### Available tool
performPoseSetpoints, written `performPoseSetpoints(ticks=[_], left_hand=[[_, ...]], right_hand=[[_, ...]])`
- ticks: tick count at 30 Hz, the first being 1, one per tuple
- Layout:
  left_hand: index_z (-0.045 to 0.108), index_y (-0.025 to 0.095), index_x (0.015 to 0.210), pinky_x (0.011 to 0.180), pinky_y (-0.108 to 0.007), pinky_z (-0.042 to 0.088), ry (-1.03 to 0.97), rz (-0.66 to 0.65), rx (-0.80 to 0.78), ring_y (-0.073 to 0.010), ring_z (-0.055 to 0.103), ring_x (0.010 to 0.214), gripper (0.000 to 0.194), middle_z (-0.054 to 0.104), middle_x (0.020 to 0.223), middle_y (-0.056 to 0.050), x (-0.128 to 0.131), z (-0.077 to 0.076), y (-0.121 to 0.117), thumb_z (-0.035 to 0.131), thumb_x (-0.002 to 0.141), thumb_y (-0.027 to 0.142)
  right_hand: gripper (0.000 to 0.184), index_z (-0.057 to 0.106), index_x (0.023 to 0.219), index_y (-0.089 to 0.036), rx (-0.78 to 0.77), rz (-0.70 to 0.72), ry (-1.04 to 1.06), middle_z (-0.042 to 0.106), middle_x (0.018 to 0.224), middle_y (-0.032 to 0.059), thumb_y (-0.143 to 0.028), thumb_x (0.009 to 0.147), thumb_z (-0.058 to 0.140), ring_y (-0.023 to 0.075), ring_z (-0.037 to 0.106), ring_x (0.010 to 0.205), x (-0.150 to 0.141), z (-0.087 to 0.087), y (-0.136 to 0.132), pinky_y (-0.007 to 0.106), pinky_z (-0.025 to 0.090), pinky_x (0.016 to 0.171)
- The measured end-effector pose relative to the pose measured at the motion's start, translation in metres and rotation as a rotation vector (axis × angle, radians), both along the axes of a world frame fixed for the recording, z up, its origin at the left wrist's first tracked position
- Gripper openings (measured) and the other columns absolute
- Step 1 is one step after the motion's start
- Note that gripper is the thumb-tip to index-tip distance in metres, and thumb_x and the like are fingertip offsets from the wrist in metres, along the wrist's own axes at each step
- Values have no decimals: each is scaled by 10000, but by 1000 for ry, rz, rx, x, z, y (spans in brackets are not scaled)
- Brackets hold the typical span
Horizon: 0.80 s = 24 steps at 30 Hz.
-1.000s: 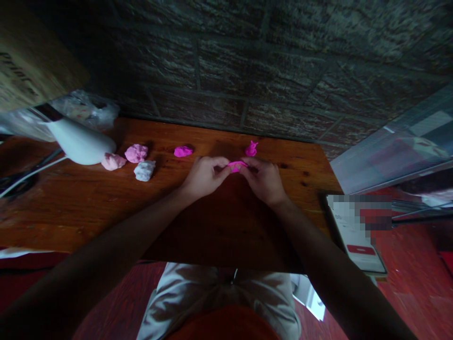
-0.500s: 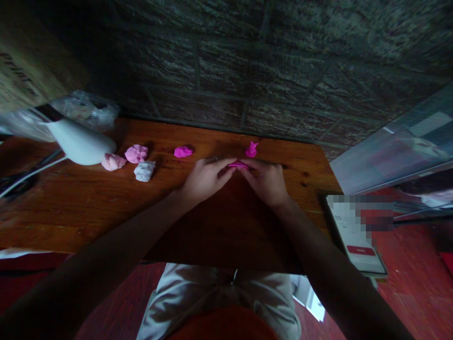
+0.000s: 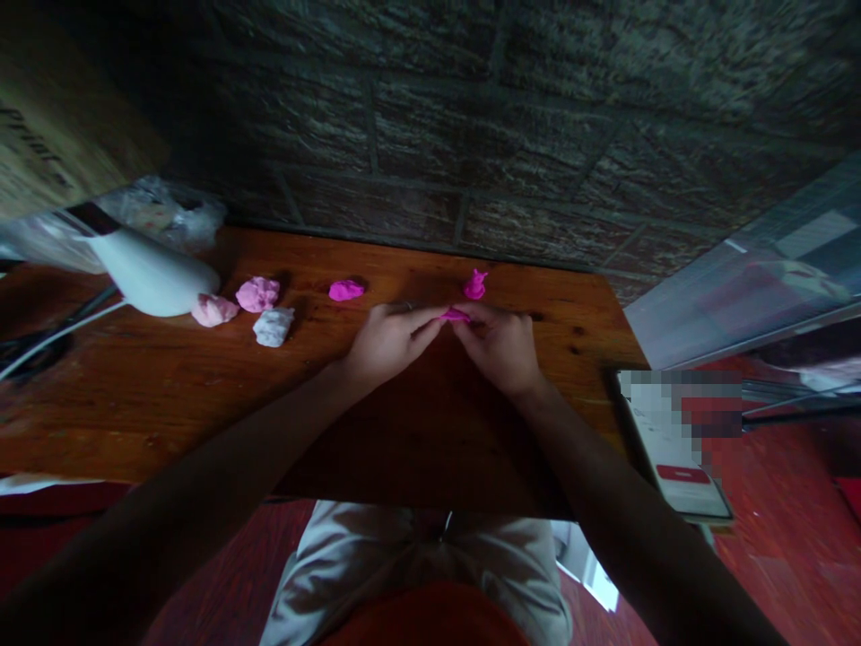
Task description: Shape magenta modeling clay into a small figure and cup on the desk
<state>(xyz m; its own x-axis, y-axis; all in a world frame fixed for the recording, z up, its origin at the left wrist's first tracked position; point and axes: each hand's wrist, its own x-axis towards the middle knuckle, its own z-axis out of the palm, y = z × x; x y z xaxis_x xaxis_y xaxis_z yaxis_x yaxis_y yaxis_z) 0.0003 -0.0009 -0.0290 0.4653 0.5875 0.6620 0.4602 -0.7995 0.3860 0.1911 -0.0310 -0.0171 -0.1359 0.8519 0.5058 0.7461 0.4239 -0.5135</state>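
Between my fingertips, above the middle of the wooden table (image 3: 202, 404), is a small flat piece of magenta modelling clay (image 3: 456, 315). My left hand (image 3: 387, 345) pinches its left side with thumb and forefinger. On the other side my right hand (image 3: 501, 348) grips it the same way, fingers closed. Just beyond the right hand stands a small magenta clay figure (image 3: 474, 284) with two points on top. A magenta clay lump (image 3: 346, 290) lies farther left, apart from both hands.
Pink (image 3: 257, 293), pale pink (image 3: 215, 309) and white clay lumps (image 3: 273, 327) sit at the left beside a white lamp base (image 3: 158, 274) with a cable. A stone-patterned wall (image 3: 417, 126) bounds the back. A tablet-like screen (image 3: 663, 440) stands at the right edge.
The clay piece looks slightly tilted and shows a bit more of its face between my fingertips. Both hands stay almost in place; the whole view has shifted slightly.
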Motion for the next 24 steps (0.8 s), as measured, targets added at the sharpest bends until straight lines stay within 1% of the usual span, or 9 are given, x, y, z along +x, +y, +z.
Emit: performPoseSetpoints(ticks=[3,7,10,13,16,18,21,24], left_hand=[[775,193,1106,869,-287,587,1,40,-66,-184,784,890,230,819,1046,-64,0,0,0,598,961,221],[778,187,1112,811,-273,588,-42,94,-196,-183,780,823,244,824,1011,-61,0,2,-1,634,922,240],[785,188,1087,780,-260,587,-106,54,-295,-181,776,816,233,826,985,-54,1,4,-1,645,905,232],[791,176,1012,782,-253,581,-164,-9,-376,-181,773,834,199,824,983,-62,2,5,0,637,923,265],[787,160,941,776,-257,575,-201,-50,-423,-184,767,827,211,822,959,-74,1,4,2,633,932,303],[784,153,921,766,-260,574,-223,-56,-450,-184,761,821,224,819,943,-78,1,3,4,631,931,317],[782,146,921,750,-262,568,-243,-40,-482,-182,751,816,233,814,927,-80,1,2,5,633,928,324],[778,144,898,726,-259,563,-251,-45,-524,-175,737,790,261,807,894,-78,0,2,7,627,935,353]], right_hand=[[201,801,1049,-253,-28,29,27,831,983,14,-215,903,669,202,789,820,-1,1,-1,292,598,782],[175,799,1036,-280,-46,17,73,831,950,0,-263,922,668,207,787,801,-2,3,-2,301,599,754],[158,800,989,-274,-48,1,115,830,933,0,-256,926,657,207,785,809,-1,2,-2,302,594,754],[149,799,956,-250,-73,16,100,827,892,12,-253,926,652,197,776,776,0,0,-1,287,576,726],[156,797,928,-232,-99,16,89,814,817,17,-257,929,643,183,757,708,-2,-1,-1,272,555,682],[157,797,917,-222,-110,10,120,809,795,21,-249,923,643,184,758,699,-5,-1,-1,272,556,680],[154,799,922,-220,-123,5,195,818,822,26,-240,913,647,195,775,732,-10,-2,-3,285,577,704],[165,802,971,-242,-121,0,246,832,910,22,-250,912,648,206,792,794,-12,-3,-5,309,604,756]])
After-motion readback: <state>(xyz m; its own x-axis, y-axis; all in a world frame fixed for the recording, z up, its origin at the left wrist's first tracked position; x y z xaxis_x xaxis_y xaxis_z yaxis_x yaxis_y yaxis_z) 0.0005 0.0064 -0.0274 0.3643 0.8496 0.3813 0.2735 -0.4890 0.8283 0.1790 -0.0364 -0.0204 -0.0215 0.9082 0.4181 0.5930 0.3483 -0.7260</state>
